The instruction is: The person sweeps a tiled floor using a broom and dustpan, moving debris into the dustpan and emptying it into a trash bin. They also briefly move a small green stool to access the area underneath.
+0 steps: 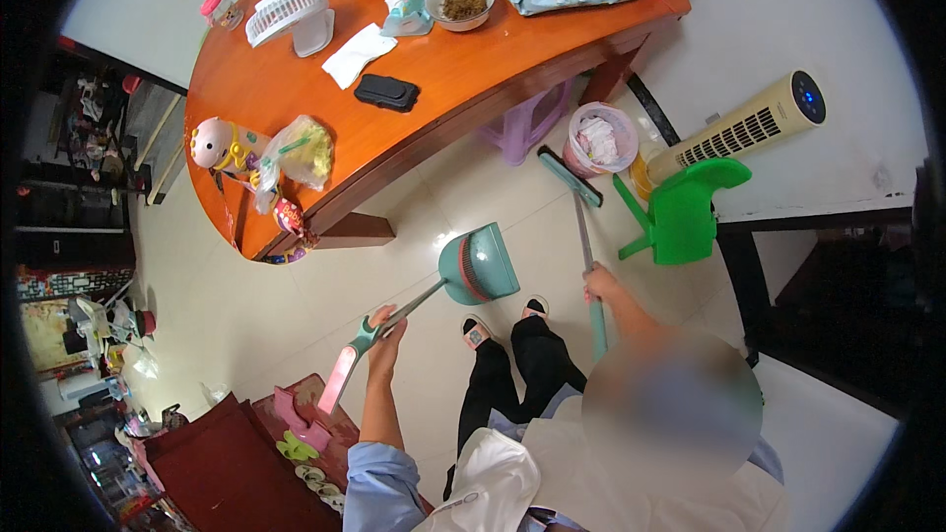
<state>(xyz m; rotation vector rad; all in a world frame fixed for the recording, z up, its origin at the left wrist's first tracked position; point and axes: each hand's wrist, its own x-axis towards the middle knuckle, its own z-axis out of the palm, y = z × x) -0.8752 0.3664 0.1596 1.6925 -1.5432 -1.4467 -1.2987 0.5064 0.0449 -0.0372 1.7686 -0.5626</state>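
My left hand [387,332] is around the handle of a long-handled green dustpan [493,266], near its green and pink grip. The pan, with a dark and red toothed strip across it, is over the tiled floor in front of my feet. In my right hand [602,285] is the grey and green pole of a broom [570,176]. Its green head with dark bristles lies beside a pink waste bin [602,140] lined with a bag and holding crumpled white waste. A blurred round patch hides part of my right shoulder.
An orange wooden table [443,89] stands ahead, bearing bowls, a white fan [292,18], wipes and bags. A green plastic chair [680,214] and a beige tower fan [739,129] stand at right. A purple stool [525,122] is under the table. Shoes [318,484] lie at lower left.
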